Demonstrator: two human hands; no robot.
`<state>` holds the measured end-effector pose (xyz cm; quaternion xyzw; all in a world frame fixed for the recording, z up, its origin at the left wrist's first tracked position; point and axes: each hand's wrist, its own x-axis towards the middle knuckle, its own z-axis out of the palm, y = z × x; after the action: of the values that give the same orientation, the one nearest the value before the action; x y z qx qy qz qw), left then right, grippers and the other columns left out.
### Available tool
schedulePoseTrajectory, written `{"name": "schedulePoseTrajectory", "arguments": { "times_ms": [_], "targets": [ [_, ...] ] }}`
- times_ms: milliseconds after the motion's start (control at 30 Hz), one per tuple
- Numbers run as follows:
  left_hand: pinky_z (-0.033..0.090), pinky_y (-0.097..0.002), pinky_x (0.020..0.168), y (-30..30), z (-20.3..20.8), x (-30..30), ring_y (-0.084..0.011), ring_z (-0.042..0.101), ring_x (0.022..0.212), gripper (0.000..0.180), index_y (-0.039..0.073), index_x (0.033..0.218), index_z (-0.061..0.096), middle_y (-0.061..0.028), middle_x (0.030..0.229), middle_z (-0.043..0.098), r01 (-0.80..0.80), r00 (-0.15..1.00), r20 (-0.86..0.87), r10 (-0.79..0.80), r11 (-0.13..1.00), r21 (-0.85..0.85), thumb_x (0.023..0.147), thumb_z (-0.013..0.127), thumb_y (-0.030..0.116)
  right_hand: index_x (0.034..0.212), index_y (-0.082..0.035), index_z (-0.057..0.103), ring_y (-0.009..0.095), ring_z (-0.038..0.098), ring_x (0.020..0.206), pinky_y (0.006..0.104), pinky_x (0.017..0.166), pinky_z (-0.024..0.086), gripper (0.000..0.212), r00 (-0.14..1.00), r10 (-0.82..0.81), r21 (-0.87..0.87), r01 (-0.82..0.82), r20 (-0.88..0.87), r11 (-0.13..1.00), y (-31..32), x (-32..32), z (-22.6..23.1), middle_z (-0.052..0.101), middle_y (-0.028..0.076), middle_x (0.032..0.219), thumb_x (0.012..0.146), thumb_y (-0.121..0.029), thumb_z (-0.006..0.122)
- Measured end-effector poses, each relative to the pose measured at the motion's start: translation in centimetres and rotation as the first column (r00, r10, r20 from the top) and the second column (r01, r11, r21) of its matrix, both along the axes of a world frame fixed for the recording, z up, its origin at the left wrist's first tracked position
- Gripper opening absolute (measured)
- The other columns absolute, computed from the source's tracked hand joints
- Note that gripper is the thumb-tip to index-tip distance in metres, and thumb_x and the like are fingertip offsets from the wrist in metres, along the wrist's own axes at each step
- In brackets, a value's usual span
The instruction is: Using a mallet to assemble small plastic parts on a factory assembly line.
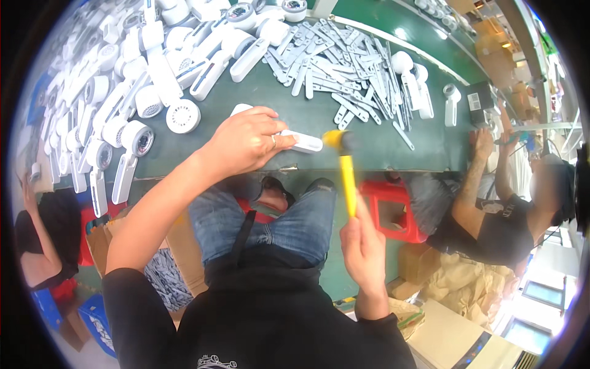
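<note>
My left hand (247, 140) is closed over a white handheld device (305, 142), pressing it down on the green table near its front edge. The rounded handle end sticks out to the right of my fingers, and most of the rest is covered by the hand. In my right hand (362, 243) is a small mallet (348, 178) with a yellow handle and a yellow-and-black head. Its head is slightly blurred and hovers just right of the device's handle end. Beyond my hands lies a heap of flat grey strips (338, 64) with holes at their ends.
Many white round-headed devices (163, 77) pile up at the left and far left of the table (246, 98). Right of the strips stand a few more devices (452, 104). A co-worker (491, 215) sits at the right beside a red stool (393, 212). A cardboard box (187, 258) of grey strips stands at my left.
</note>
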<state>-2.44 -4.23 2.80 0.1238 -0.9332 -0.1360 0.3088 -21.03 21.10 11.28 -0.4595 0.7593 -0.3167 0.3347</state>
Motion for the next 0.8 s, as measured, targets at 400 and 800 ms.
{"name": "schedulePoseTrajectory", "arguments": {
  "times_ms": [400,800],
  "targets": [
    [0.05,-0.0446,0.111,-1.3,2.2,-0.7,-0.0301,0.068,0.111,0.035,0.015,0.116,0.08,-0.0051,0.103,0.075,0.055,0.988,0.143,-0.064,0.997,0.063,0.082,0.083,0.017,0.16,-0.008,0.049,0.003,0.041,0.051,0.022,0.048,0.035,0.046,0.943,-0.077,0.053,0.064,0.323,0.997,-0.9,-1.3,-2.9,0.046,-0.006,0.066,0.116,-0.02,0.046],
    [0.048,-0.0505,0.111,2.2,1.1,3.4,-0.0387,0.059,0.13,0.044,0.014,0.127,0.076,-0.0111,0.149,0.062,-0.261,0.962,-0.033,0.272,0.945,0.199,0.084,0.086,0.015,0.169,-0.007,0.029,0.007,0.049,0.059,0.0224,0.054,0.043,0.06,0.98,-0.056,-0.147,0.085,0.19,0.985,0.7,-0.8,-2.6,0.052,-0.002,0.071,0.114,-0.016,0.051]
  ]
}}
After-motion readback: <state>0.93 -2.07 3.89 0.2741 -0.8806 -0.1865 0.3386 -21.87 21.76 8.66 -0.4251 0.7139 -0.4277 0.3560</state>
